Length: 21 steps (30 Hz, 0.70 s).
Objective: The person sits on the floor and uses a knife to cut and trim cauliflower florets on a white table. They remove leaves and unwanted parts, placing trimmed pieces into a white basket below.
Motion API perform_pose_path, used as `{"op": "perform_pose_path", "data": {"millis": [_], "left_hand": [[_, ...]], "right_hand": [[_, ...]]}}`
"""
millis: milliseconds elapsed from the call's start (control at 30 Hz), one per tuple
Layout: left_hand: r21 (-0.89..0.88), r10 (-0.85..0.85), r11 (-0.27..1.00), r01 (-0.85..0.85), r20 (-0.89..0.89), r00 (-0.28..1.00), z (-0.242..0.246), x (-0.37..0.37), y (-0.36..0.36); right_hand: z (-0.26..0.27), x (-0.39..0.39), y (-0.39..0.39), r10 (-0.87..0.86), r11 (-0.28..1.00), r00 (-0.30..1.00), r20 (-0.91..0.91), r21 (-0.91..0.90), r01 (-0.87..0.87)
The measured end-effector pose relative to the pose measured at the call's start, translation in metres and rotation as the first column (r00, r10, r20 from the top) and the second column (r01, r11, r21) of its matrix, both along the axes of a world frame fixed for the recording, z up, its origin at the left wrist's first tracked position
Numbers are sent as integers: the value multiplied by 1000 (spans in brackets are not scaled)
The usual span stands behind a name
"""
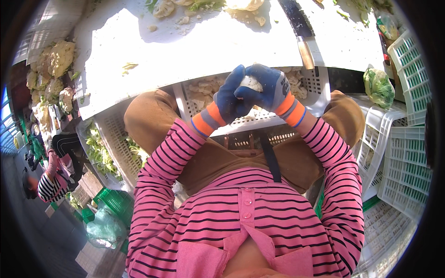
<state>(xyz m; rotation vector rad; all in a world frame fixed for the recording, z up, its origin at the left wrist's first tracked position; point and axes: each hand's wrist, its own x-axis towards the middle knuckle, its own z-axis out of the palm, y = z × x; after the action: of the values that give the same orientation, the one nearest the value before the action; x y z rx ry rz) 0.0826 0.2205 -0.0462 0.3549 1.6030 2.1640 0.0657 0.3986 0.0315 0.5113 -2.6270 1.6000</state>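
Both hands wear blue-coated work gloves with orange and grey cuffs. Between them is a small white piece of cauliflower (251, 83), partly hidden by the fingers. My right hand (269, 87) curls around it from the right, and my left hand (231, 92) closes against it from the left. Below them, a white plastic crate (236, 125) between the knees holds cauliflower florets (205, 88). Just beyond stands a white table (208, 52). A broad-bladed knife with a wooden handle (306, 54) lies on it, its handle jutting past the near edge.
Cauliflower heads (245, 4) and crumbs lie at the table's far side. More cauliflowers (61, 59) are piled at left, near a crate of leaves (99, 149). A leafy cauliflower (379, 87) rests at right by stacked white crates (405, 166). Another person (52, 180) sits at far left.
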Motion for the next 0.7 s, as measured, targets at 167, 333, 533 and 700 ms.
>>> {"op": "perform_pose_path", "data": {"millis": [167, 333, 533, 700], "left_hand": [[-358, -59, 916, -181, -568, 821, 16, 0, 2], [-163, -199, 961, 222, 146, 969, 50, -17, 0], [122, -236, 971, 204, 405, 883, 77, -36, -12], [173, -206, 974, 144, 428, 880, 68, -35, -10]], "right_hand": [[-14, 3, -7, -169, 946, 976, 134, -255, 199], [-15, -13, 14, -49, 916, 985, 163, -386, 109], [8, -20, 49, -12, 974, 787, 616, -172, 150], [20, -12, 34, -9, 998, 990, 142, -63, 18]]}}
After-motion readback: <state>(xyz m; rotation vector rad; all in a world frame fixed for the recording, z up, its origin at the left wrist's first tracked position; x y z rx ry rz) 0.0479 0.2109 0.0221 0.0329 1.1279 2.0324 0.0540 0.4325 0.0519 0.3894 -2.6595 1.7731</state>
